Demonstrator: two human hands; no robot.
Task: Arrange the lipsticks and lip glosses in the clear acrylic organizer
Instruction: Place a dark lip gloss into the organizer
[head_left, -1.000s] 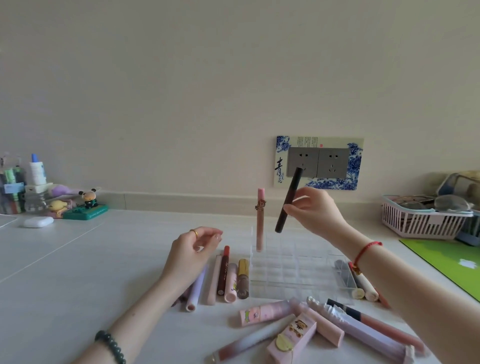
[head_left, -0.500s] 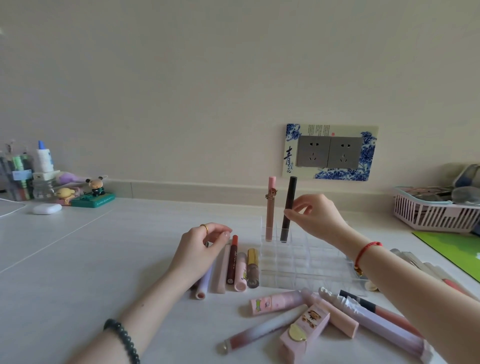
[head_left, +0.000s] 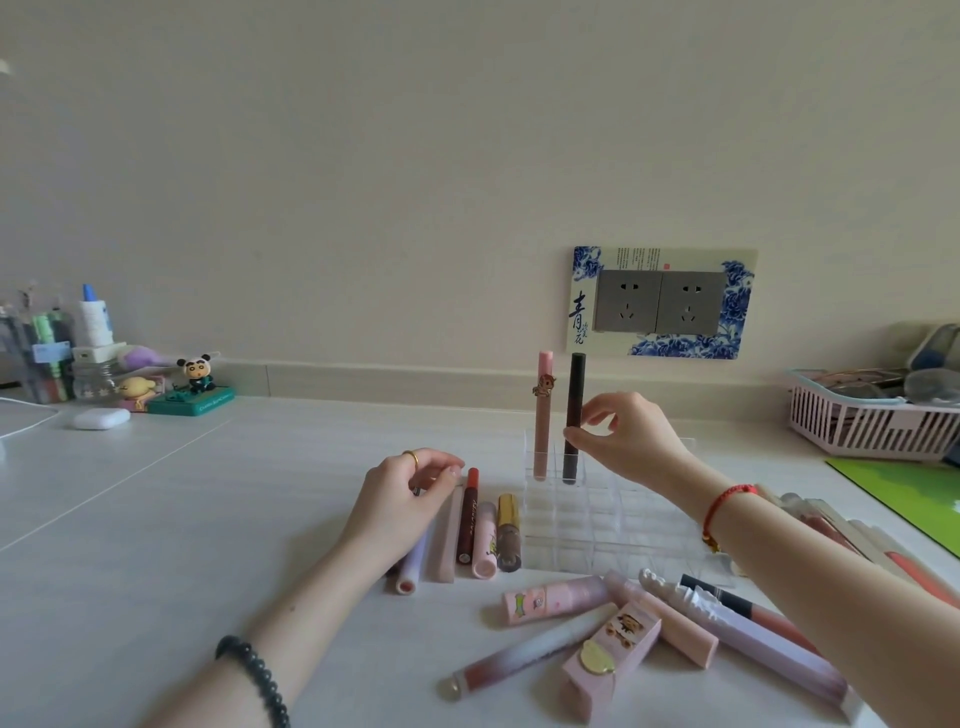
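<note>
The right hand is raised, thumb and forefinger pinched together (a red cord is worn at the wrist); the left hand is rested low, fingers curled, a beaded bracelet circling its forearm.

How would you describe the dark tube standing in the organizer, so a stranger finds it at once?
Find the clear acrylic organizer below the wall sockets. In its back row stand two tall tubes. It is the slim black-brown tube, pinched by the right hand, right of the pale pink tube.

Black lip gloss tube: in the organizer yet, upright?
In, upright. Black lip gloss tube stands in a back-row cell of the clear acrylic organizer; right hand pinches it.
</note>
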